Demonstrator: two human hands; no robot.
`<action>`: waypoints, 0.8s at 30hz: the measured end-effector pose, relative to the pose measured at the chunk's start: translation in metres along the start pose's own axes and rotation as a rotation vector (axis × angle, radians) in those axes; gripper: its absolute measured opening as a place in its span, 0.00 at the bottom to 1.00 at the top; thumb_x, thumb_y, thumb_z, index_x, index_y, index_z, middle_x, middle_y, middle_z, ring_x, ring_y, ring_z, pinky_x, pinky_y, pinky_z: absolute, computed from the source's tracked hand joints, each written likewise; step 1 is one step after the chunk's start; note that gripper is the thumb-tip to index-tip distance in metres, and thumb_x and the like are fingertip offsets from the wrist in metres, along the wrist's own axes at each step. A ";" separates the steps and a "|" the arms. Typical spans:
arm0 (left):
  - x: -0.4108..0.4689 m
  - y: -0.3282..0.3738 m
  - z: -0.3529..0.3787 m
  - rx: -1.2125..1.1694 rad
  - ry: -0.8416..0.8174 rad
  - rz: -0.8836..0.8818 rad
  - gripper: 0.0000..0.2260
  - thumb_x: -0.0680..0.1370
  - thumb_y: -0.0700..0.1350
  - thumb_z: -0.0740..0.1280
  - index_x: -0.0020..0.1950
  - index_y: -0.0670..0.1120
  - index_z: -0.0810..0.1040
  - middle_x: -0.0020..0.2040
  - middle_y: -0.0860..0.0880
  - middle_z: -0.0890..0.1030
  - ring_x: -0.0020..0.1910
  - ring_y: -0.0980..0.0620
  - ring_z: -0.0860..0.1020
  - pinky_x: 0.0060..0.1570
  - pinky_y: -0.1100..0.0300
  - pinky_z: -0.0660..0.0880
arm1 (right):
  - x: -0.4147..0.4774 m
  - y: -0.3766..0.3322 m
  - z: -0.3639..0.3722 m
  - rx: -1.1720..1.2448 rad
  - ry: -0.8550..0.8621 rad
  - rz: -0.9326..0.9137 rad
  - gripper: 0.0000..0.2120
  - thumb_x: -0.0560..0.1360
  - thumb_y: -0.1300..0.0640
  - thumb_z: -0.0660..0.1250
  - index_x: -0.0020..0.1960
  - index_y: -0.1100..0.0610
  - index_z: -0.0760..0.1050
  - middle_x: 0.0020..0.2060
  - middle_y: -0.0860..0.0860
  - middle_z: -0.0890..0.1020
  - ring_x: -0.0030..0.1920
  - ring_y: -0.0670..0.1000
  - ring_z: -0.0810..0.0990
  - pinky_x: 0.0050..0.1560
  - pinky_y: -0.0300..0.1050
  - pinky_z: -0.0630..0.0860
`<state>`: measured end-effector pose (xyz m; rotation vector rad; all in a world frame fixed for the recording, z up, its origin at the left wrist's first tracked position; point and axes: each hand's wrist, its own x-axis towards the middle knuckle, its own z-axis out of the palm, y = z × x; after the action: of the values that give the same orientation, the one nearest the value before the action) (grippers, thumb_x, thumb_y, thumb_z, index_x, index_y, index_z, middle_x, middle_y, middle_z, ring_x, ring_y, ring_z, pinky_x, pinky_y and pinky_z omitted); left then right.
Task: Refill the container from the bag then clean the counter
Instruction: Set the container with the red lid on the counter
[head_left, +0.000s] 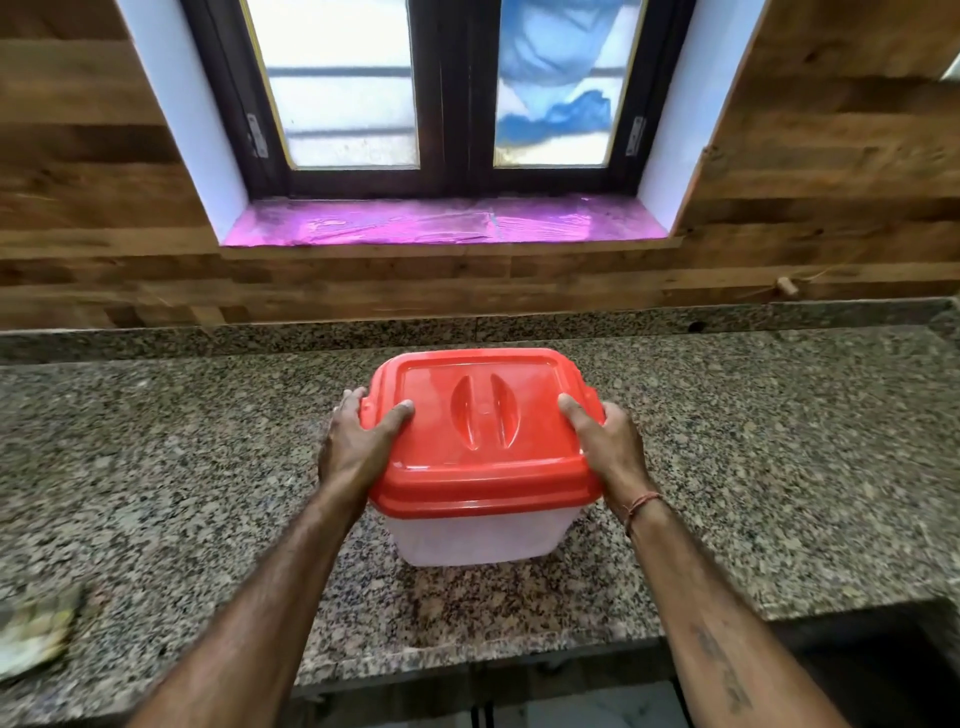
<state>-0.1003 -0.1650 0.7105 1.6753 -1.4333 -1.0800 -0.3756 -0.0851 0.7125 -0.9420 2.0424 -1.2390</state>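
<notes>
We see a speckled granite counter (156, 441) spanning the view, with a wood-panel wall (78, 156) behind it. A dark-framed window (441, 88) has frosted panes, and its sill (441, 223) is covered in pink film.

A translucent plastic container (478, 535) stands upright on the counter, centre, near the front edge. We can't read its contents through the wall. The red lid (483, 441) sits on top, covering the rim.

Our left hand (358, 441) grips the lid's left edge, thumb on top, fingers wrapped over the side. Our right hand (608, 441) grips the right edge, thumb on top, fingers hidden behind the rim.

A blurred pale packet (36, 634) lies on the counter at far left, well apart from the container. We can't tell what it is. There is a red thread (641, 506) on the right wrist.
</notes>
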 end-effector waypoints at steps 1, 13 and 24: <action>-0.001 0.001 -0.001 -0.034 -0.015 -0.016 0.47 0.64 0.73 0.68 0.79 0.57 0.61 0.63 0.47 0.78 0.53 0.43 0.83 0.50 0.42 0.83 | -0.001 0.001 -0.001 0.038 0.009 0.032 0.28 0.73 0.34 0.69 0.60 0.55 0.76 0.48 0.53 0.85 0.43 0.53 0.86 0.39 0.50 0.85; -0.006 0.006 -0.005 -0.328 -0.111 -0.091 0.31 0.75 0.60 0.72 0.72 0.45 0.70 0.55 0.41 0.82 0.48 0.41 0.86 0.43 0.44 0.85 | -0.017 -0.005 -0.008 0.180 -0.101 -0.022 0.36 0.68 0.31 0.69 0.68 0.53 0.72 0.54 0.54 0.84 0.49 0.55 0.86 0.49 0.60 0.85; -0.012 0.029 -0.015 -0.394 -0.029 0.022 0.35 0.76 0.58 0.73 0.77 0.44 0.65 0.60 0.40 0.81 0.50 0.44 0.85 0.43 0.49 0.85 | -0.026 -0.031 -0.005 0.191 0.028 -0.205 0.39 0.72 0.36 0.69 0.77 0.51 0.63 0.57 0.51 0.81 0.51 0.51 0.85 0.50 0.54 0.84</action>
<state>-0.1004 -0.1587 0.7449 1.3635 -1.1609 -1.2826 -0.3557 -0.0722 0.7449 -1.0659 1.8441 -1.5331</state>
